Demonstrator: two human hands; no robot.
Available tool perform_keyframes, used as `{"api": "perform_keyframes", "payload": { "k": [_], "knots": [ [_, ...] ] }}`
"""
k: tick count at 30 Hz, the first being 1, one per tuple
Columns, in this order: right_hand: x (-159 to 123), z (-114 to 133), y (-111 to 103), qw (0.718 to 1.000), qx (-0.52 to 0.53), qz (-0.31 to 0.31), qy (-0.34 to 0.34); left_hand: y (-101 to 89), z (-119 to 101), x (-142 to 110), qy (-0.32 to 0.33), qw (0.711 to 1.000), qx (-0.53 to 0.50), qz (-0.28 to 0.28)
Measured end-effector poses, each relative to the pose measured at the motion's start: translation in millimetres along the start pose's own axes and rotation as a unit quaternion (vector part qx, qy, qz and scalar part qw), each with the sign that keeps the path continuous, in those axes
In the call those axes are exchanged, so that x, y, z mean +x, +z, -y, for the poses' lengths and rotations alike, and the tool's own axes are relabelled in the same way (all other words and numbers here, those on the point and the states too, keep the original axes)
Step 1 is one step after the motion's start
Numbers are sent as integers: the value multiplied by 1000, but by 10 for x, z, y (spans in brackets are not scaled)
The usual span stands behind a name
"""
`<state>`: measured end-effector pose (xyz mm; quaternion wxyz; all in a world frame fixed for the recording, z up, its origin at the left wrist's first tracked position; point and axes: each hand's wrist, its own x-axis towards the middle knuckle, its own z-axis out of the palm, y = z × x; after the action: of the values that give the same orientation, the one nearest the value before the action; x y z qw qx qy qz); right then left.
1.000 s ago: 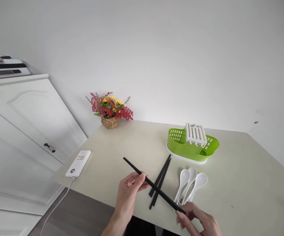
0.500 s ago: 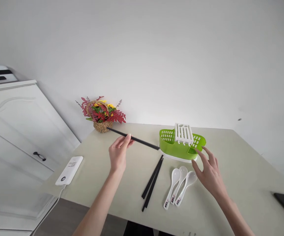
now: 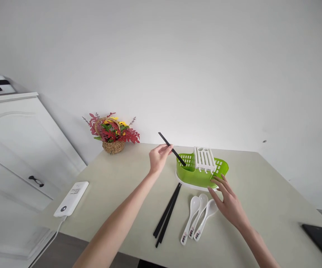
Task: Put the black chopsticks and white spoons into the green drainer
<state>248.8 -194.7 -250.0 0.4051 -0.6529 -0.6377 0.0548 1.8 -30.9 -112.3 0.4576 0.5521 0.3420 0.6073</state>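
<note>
A pair of black chopsticks (image 3: 177, 156) is pinched in my left hand (image 3: 159, 158), slanting down to the right. Their lower ends reach into the left compartment of a green utensil holder (image 3: 190, 176), which has a white slatted top piece (image 3: 205, 159) and a white base. My right hand (image 3: 229, 203) is at the holder's front right corner, fingers spread, fingertips at its rim; whether they press on it I cannot tell. Several more black chopsticks (image 3: 168, 214) lie on the table in front of the holder. Beside them, below my right hand, are three white spoons (image 3: 191, 217).
A wicker basket of artificial flowers (image 3: 113, 146) stands at the table's back left. On the left edge lies a white power bank (image 3: 71, 199) with a cable. A black phone-like slab (image 3: 321, 242) lies at the right. A white cabinet (image 3: 13, 149) adjoins the table's left.
My left hand has moved right and away from me, tilting the chopsticks steeply into the holder's left compartment. My right hand has come closer to the holder's corner. The view has shifted slightly.
</note>
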Motion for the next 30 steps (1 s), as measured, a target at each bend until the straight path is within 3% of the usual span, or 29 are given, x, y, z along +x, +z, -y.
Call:
{"api": "perform_keyframes", "payload": {
  "k": [6, 11, 18, 22, 30],
  "knots": [
    [-98, 74, -83, 999, 34, 15, 22, 176, 133, -46, 27, 997, 41, 56],
    [-257, 130, -167, 990, 72, -64, 100, 287, 194, 65, 65, 986, 116, 97],
    [-515, -328, -108, 944, 183, -109, 251, 459, 304, 214, 74, 959, 230, 146],
    [-586, -488, -19, 927, 222, -129, 272, 555, 380, 322, 67, 942, 275, 181],
    [-557, -397, -47, 925, 229, -118, 279, 697, 511, 424, 16, 930, 302, 210]
  ]
}}
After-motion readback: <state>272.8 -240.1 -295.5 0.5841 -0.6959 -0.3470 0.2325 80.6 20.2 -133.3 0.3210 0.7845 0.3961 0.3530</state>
